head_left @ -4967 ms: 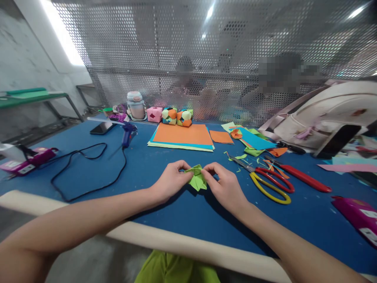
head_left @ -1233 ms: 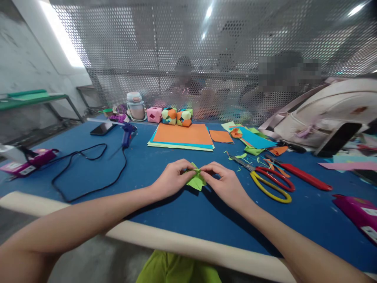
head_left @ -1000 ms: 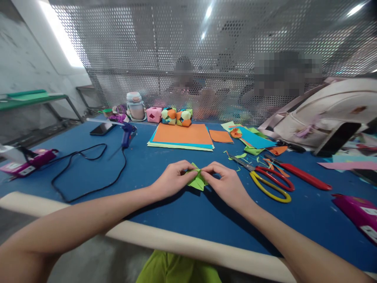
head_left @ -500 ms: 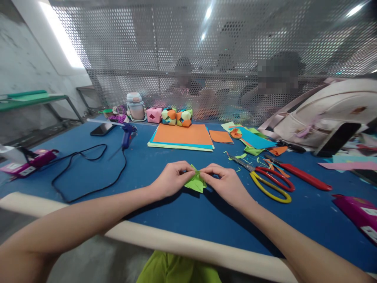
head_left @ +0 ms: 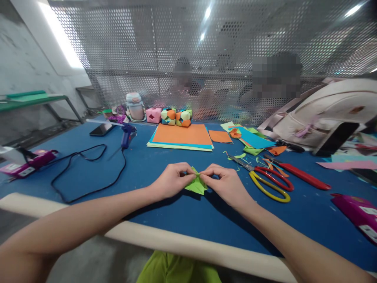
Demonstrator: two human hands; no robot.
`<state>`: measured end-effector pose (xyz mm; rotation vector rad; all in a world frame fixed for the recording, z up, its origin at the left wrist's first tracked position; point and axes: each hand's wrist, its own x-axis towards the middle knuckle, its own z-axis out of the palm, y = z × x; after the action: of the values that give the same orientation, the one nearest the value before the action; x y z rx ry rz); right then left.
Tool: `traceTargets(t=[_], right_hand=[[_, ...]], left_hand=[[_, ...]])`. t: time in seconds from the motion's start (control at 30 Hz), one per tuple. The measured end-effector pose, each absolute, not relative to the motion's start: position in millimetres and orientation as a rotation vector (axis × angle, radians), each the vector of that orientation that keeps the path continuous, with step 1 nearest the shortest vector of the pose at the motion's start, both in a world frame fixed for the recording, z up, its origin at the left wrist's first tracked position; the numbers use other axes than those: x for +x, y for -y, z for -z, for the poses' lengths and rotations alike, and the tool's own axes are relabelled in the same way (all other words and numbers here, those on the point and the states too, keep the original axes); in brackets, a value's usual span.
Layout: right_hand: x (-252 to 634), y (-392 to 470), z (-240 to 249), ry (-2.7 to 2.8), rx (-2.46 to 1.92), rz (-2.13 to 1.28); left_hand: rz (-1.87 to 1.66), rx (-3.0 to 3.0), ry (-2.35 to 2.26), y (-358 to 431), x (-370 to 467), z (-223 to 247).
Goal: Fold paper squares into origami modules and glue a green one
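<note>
A small folded piece of green paper (head_left: pixel 197 186) is held between both hands, over the blue table near its front edge. My left hand (head_left: pixel 173 181) pinches the paper's left side between thumb and fingers. On the other side, my right hand (head_left: pixel 222 182) pinches its upper right part, with the fingertips of both hands close together. The lower part of the paper points down toward me, and its upper part is partly hidden by the fingers. Behind the hands lies a stack of paper with an orange sheet (head_left: pixel 182 134) on top.
Scissors (head_left: pixel 269 188) with red and yellow handles and a red cutter (head_left: pixel 308 177) lie right of my right hand, near paper scraps. A blue glue gun (head_left: pixel 127 135) and its black cable are left. Paper cubes (head_left: pixel 168 116), a bottle (head_left: pixel 135 107) and a backpack (head_left: pixel 332 112) stand behind.
The green paper has turned slightly between my fingers, its lower tip shifting a little right and down. Both hands keep their pinch, nearly in place.
</note>
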<state>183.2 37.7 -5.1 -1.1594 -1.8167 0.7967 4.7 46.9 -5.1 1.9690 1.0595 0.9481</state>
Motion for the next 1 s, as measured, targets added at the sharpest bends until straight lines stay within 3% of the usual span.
traceTargets(t=[1.0], right_hand=[[177.4,-36.4,11.4,1.882,-1.048,-0.550]], left_hand=[[-0.977,1.935,-1.118,-45.9,6.5,11.5]])
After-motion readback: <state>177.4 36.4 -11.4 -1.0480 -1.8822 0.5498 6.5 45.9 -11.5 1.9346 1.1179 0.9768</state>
